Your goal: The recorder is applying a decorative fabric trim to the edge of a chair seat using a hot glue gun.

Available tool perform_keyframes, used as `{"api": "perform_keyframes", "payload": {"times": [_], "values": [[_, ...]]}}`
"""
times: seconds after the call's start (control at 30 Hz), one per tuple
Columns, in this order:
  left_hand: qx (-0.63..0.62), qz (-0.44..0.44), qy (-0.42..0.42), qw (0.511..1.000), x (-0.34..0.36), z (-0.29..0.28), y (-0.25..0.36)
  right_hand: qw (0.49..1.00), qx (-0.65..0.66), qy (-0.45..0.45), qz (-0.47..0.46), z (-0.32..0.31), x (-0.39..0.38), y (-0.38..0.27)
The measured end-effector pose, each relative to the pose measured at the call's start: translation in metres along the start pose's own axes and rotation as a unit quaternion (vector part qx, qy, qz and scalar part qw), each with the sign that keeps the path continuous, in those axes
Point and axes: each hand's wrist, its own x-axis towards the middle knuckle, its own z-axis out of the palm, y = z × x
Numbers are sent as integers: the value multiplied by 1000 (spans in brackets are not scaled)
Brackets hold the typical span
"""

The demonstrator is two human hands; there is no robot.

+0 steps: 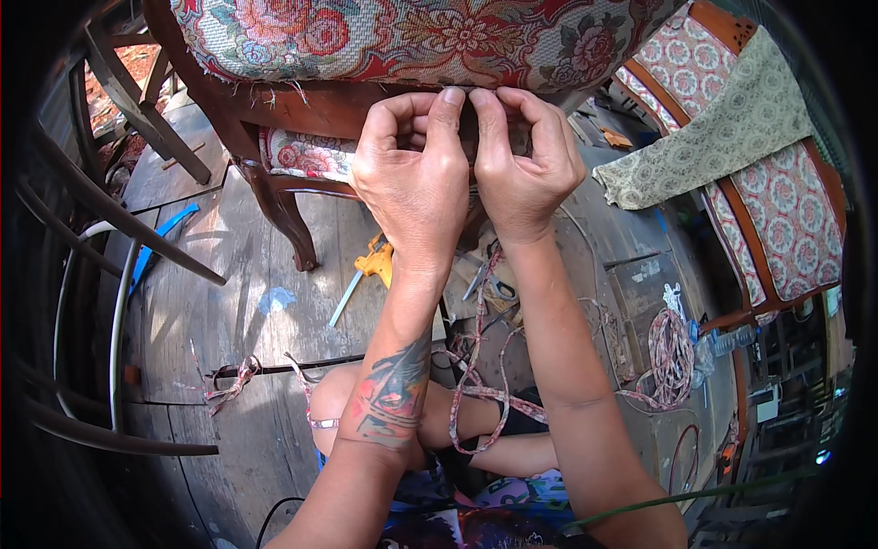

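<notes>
Nearest the camera: the person's bent bare knees at the lower centre, with blue patterned cloth below them. A long floral fabric trim strip, pink and white, lies in loose loops over the knees and runs up toward the hands; its upper end passes behind the right wrist and cannot be followed further.

Both forearms rise from the lower edge; the left one bears a coloured tattoo.

Left hand: fingers curled, thumb and forefinger pinched at the lower edge of the chair seat. Right hand: same posture, touching the left hand at the fingertips. The two hands are together, pressing on the seat edge where the cloth meets the wood. Whether they pinch the trim itself cannot be told; fingers hide the contact spot.

The floral upholstered wooden chair, red, green and cream cloth on a dark brown frame, stands right above the hands, its carved leg on the grey plank floor.

On the floor between chair leg and left forearm: a yellow-handled tool with a pale shaft. Just beside the right wrist, a pair of metal scissors.

Left, on the planks: a short scrap of the same trim beside a dark rod. Blue strip further left, near curved dark chair rails.

Right, well apart: a coiled bundle of trim; beyond it a second upholstered chair with a beige patterned cloth draped over it.
</notes>
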Motion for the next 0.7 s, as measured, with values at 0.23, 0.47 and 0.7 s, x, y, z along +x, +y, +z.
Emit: {"api": "perform_keyframes", "payload": {"times": [0.23,0.47,0.7], "values": [[-10,5,0,1000,2,-3,-3,1000,2,0,10,4,-2,-2],[-25,-4,-4,1000,1,-1,-3,1000,5,1,-3,2,0,0],[-25,-1,-4,1000,1,0,-2,1000,6,1,-9,1,1,-2]]}}
